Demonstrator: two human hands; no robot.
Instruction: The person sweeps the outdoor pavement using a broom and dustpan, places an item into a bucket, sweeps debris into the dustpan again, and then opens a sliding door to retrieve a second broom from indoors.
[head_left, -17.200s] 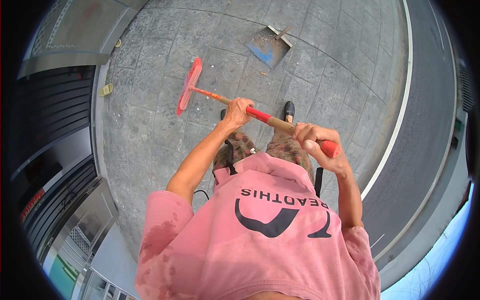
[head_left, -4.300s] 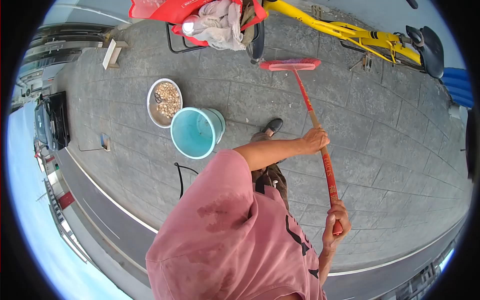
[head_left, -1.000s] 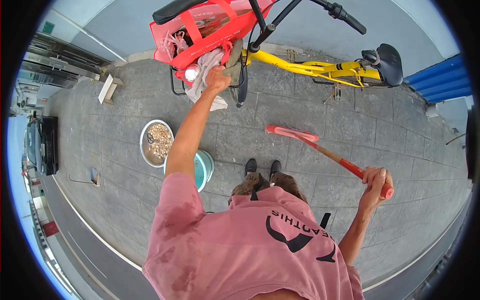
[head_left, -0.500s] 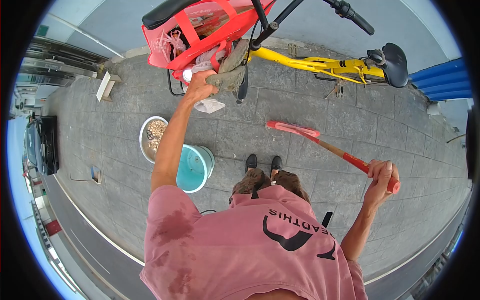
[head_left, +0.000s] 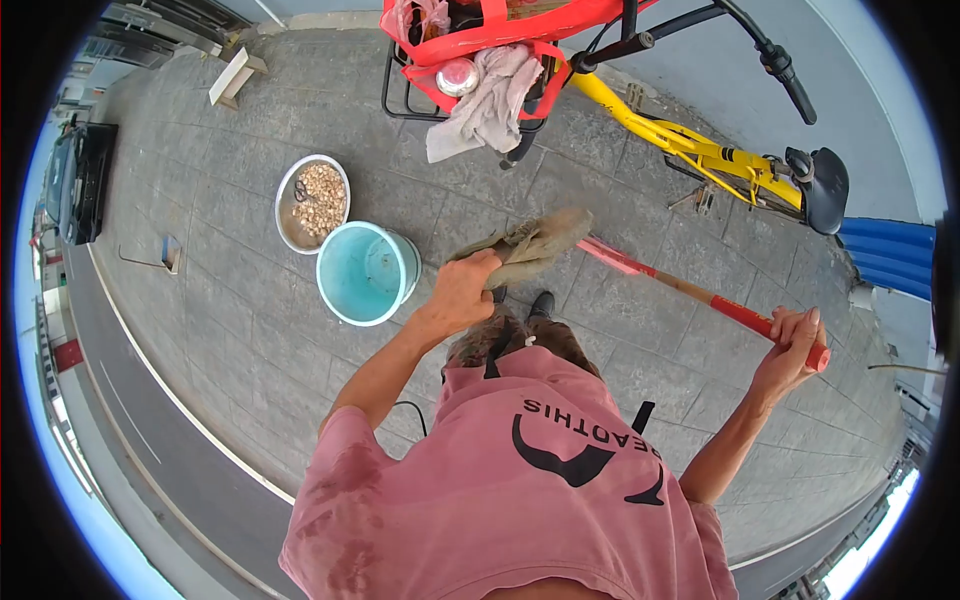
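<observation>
My left hand is closed on a grey-green cloth, held above the paving in front of my legs. My right hand grips the red end of the broom handle. The broom's pink head rests low near the ground, partly behind the cloth. To the left of my left hand stand a light-blue bucket and a metal basin with many small pale pieces in it. A pale towel hangs from the red bag on the bicycle's front carrier.
A yellow bicycle stands along the wall at the top right. A small white bench is at the upper left, and a dustpan lies at the left. A blue corrugated panel and a parked dark car are farther off.
My left hand has pulled the grey-green cloth away from the bicycle's carrier, down towards my body. The pale towel stays at the bag. My right hand still holds the broom.
</observation>
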